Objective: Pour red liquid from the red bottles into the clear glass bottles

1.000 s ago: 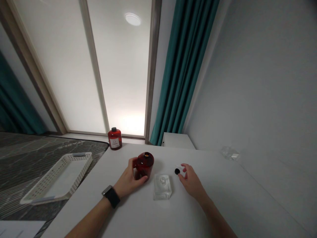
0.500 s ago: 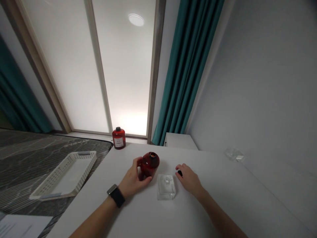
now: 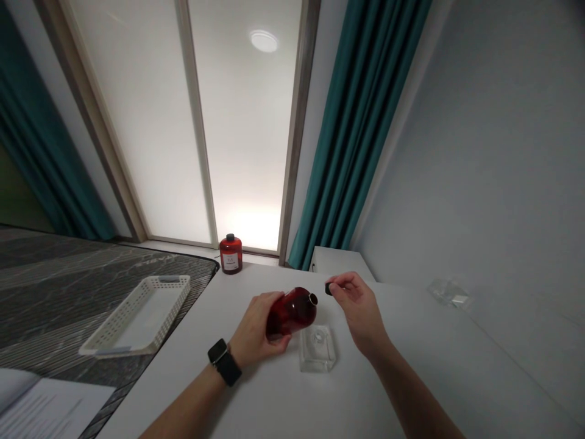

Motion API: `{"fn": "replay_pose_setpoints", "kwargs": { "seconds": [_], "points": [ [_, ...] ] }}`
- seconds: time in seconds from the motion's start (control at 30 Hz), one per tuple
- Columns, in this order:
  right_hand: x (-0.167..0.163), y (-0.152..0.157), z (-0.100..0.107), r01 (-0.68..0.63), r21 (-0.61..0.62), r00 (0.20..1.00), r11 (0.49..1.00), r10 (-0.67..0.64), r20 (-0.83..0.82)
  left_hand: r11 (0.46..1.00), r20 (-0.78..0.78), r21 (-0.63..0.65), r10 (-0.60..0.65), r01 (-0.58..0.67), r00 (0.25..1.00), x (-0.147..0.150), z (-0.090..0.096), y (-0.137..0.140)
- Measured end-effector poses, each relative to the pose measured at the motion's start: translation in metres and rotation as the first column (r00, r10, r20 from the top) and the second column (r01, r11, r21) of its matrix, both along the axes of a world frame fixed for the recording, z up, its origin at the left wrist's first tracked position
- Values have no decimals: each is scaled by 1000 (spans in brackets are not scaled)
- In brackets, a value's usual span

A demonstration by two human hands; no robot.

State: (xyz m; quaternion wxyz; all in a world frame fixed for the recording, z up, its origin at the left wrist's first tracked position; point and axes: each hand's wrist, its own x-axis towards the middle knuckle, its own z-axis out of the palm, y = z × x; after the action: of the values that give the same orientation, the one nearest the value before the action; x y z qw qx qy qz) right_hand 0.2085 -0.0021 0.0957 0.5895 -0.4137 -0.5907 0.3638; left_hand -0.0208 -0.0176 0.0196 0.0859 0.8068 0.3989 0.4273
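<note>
The left hand [image 3: 258, 326] is wrapped around a red bottle [image 3: 292, 311], holding it tilted with its open neck pointing toward two o'clock, raised just above the white table [image 3: 411, 378]; a black watch [image 3: 225, 361] sits on that wrist; the right hand [image 3: 359, 308] pinches a small black cap [image 3: 328, 288] between thumb and fingertips, just beside the bottle's mouth at its two o'clock, the two not touching; a clear glass block [image 3: 317, 347] lies on the table at six o'clock of the bottle, between the two hands. A second red bottle [image 3: 231, 254], capped and upright, stands near the table's far edge at eleven o'clock; a white basket [image 3: 137, 317] rests well apart at nine o'clock on a dark marbled surface [image 3: 55, 286]; a crumpled clear wrapper [image 3: 450, 292] lies at three o'clock; teal curtains [image 3: 361, 122] hang beside the window.
</note>
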Motion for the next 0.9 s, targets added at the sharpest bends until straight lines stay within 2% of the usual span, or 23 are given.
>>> {"fn": "replay_pose_setpoints", "kwargs": {
  "seconds": [0.1,0.23,0.37,0.5,0.6,0.8,0.9],
  "points": [
    [-8,-5,1,2,38,996,999,1,-90,999,-6,17,-38,38,999,1,5,-2],
    [-11,-8,-5,-3,117,999,993,7,-36,998,24,1,-60,60,998,2,7,-4],
    [-5,-8,-13,-22,136,1000,990,19,19,996,37,-57,-68,70,997,0,9,-5],
    [8,-7,-14,-102,156,974,982,67,218,986,35,-140,-90,94,995,-1,11,-5],
    [19,-8,-6,-178,144,924,973,115,363,975,45,-180,-126,132,991,-2,13,-5],
    [41,-16,14,-330,26,820,943,273,503,938,82,-283,-184,200,979,-4,16,-7],
    [46,-19,15,-309,14,780,951,244,577,941,63,-274,-186,197,980,-2,17,-8]
  ]
}}
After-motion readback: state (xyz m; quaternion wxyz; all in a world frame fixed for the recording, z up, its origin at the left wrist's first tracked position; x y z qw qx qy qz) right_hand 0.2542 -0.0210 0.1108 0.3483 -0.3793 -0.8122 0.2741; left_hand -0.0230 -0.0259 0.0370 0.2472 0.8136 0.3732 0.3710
